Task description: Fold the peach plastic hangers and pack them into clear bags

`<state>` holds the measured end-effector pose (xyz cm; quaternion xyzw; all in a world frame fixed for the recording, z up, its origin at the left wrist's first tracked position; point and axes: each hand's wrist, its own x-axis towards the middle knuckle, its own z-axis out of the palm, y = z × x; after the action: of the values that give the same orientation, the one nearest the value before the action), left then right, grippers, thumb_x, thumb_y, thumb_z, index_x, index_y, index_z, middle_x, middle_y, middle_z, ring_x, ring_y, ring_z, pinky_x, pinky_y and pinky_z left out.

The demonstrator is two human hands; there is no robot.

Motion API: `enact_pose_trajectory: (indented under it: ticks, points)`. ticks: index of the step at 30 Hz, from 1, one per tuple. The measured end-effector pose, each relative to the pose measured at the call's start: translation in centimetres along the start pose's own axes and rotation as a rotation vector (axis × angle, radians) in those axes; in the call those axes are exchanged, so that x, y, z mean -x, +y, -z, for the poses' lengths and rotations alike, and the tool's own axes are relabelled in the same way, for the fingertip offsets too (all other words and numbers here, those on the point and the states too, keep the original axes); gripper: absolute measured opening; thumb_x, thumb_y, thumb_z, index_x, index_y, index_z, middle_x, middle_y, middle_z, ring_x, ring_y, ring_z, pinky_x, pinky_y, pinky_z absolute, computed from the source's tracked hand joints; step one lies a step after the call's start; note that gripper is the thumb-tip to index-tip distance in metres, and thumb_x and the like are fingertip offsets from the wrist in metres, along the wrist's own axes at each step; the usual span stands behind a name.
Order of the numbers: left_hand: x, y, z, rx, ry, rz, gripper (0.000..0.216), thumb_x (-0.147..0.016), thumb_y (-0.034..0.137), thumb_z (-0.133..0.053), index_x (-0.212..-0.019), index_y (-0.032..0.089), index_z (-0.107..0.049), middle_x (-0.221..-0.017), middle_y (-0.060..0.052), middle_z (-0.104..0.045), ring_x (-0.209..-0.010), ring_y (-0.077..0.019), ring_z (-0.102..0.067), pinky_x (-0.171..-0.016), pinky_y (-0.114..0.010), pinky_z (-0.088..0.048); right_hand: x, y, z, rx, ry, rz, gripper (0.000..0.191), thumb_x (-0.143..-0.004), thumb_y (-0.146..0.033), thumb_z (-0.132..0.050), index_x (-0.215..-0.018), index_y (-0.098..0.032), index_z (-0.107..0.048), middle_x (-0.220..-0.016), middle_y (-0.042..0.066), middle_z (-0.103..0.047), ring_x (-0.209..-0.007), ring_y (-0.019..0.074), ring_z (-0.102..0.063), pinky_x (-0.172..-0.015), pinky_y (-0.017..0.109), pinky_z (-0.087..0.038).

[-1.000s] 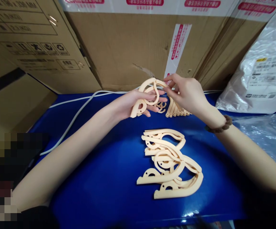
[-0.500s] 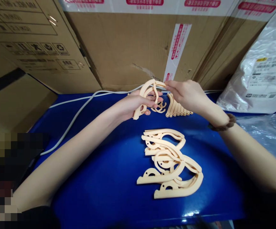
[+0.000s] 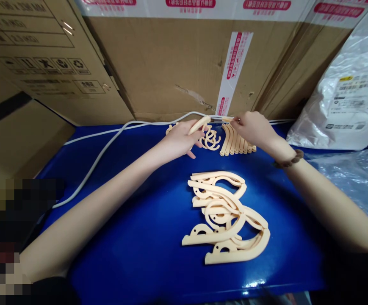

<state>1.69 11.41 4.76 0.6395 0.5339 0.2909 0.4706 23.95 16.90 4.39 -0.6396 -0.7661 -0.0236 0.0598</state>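
Boxes of brown cardboard [image 3: 171, 63], three, back one blue counter [image 3: 133, 237]. One loose pile of cream plastic hanger pieces [image 3: 226, 216] lies mid-counter; a row [image 3: 236, 144] of some seven stands behind. Beside it the left hand [image 3: 180, 137] closes its fingers round one curved cream hanger piece [image 3: 199, 124]; the right hand [image 3: 255, 129] pinches its far end.

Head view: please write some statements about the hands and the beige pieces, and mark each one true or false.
The left hand holds a beige curved piece. True.
A bead bracelet is on the left wrist. False: it is on the right wrist.
The pile of pieces lies on the blue table. True.
The right hand rests on that pile. False: it is at the row of pieces by the boxes.
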Motion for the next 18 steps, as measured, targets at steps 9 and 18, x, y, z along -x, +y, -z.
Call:
enact_pose_trajectory:
  ticks: [9, 18]
  points:
    - [0.0, 0.0, 0.1, 0.084, 0.008, 0.008, 0.033, -0.094, 0.009, -0.052, -0.124, 0.013, -0.064, -0.121, -0.013, -0.071, -0.096, -0.0210, -0.074, -0.050, -0.017, -0.058, 0.2, -1.4, -0.8, 0.001, -0.014, 0.050, 0.040, -0.097, -0.025, -0.042, -0.108, -0.008, -0.077, -0.110, 0.025, -0.075, -0.102, 0.0351, -0.070, -0.085, 0.041, -0.049]
    - [0.1, 0.2, 0.4, 0.043, 0.024, 0.003, 0.032, -0.091, 0.009, -0.055, -0.121, 0.014, -0.066, -0.106, -0.010, -0.070, -0.100, -0.0222, -0.071, -0.049, -0.016, -0.057, 0.7, -2.3, -1.2, 0.039, -0.033, 0.002, 0.033, -0.093, -0.021, -0.047, -0.106, -0.008, -0.074, -0.109, 0.025, -0.074, -0.101, 0.0351, -0.069, -0.082, 0.040, -0.049]
